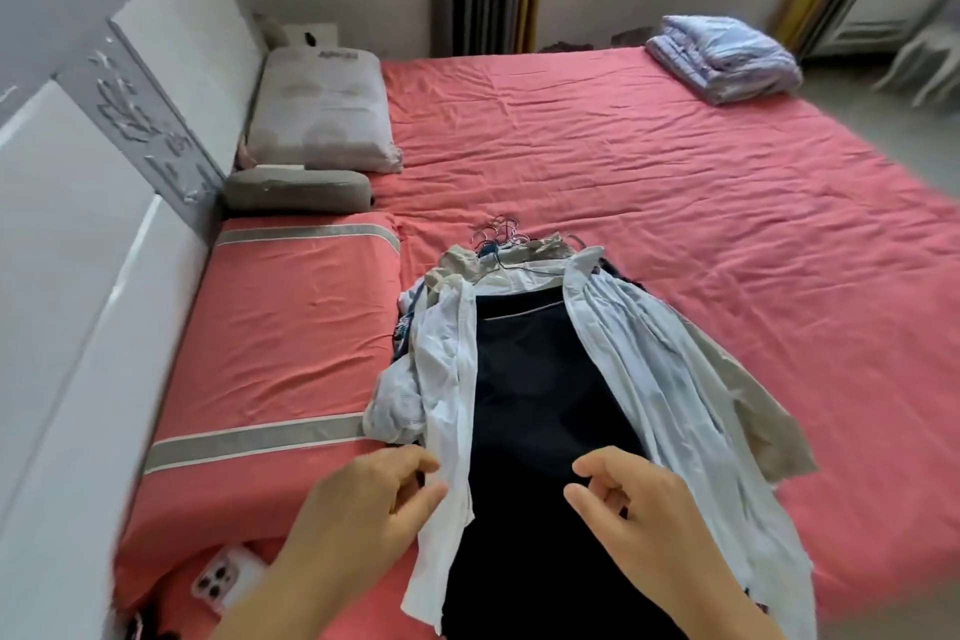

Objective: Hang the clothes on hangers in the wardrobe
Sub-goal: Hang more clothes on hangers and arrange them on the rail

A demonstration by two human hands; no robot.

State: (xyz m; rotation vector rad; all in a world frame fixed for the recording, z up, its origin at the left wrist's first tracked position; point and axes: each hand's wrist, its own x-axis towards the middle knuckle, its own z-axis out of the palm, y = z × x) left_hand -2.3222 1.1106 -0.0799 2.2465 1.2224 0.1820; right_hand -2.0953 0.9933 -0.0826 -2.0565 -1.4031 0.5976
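Pinching the white shirt by its front edge, your left hand is already on the pile; your right hand hovers loosely curled, holding nothing, above the dark garment, whose length runs straight away from your fingertips toward the hangers.
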